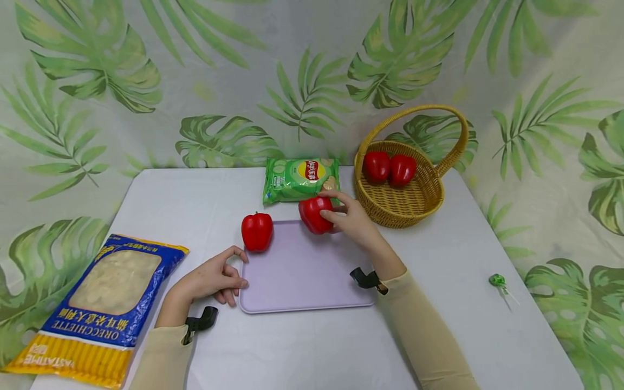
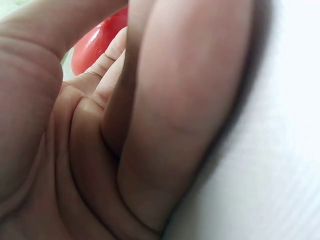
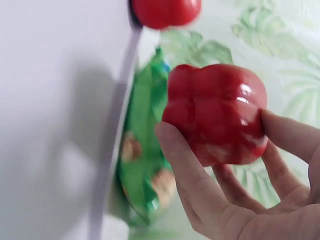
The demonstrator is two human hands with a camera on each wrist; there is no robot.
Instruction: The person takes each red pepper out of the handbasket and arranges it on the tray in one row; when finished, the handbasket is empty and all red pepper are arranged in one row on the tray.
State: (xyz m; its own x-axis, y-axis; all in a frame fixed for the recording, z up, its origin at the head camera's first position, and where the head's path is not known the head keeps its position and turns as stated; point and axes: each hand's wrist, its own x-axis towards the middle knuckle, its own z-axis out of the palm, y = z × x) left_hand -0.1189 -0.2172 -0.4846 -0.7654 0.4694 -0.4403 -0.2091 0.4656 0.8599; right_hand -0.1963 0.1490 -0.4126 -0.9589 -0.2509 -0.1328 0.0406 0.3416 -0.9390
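My right hand [image 1: 355,221] grips a red bell pepper [image 1: 316,214] between thumb and fingers over the far right part of the lavender tray [image 1: 302,276]. In the right wrist view that same pepper [image 3: 215,114] shows apart from the tray's rim. A second red bell pepper [image 1: 257,232] stands upright at the tray's far left corner. My left hand [image 1: 212,277] rests at the left edge of the tray, its thumb and forefinger touching the rim with nothing held. In the left wrist view its folded palm [image 2: 80,150] fills most of the picture.
Behind the tray lies a green chip bag [image 1: 302,180]. A wicker basket [image 1: 400,208] with a tall handle stands at the back right, two red peppers [image 1: 389,168] inside. On the left is a blue and yellow pasta bag [image 1: 102,303]; a green lollipop [image 1: 497,280] lies far right.
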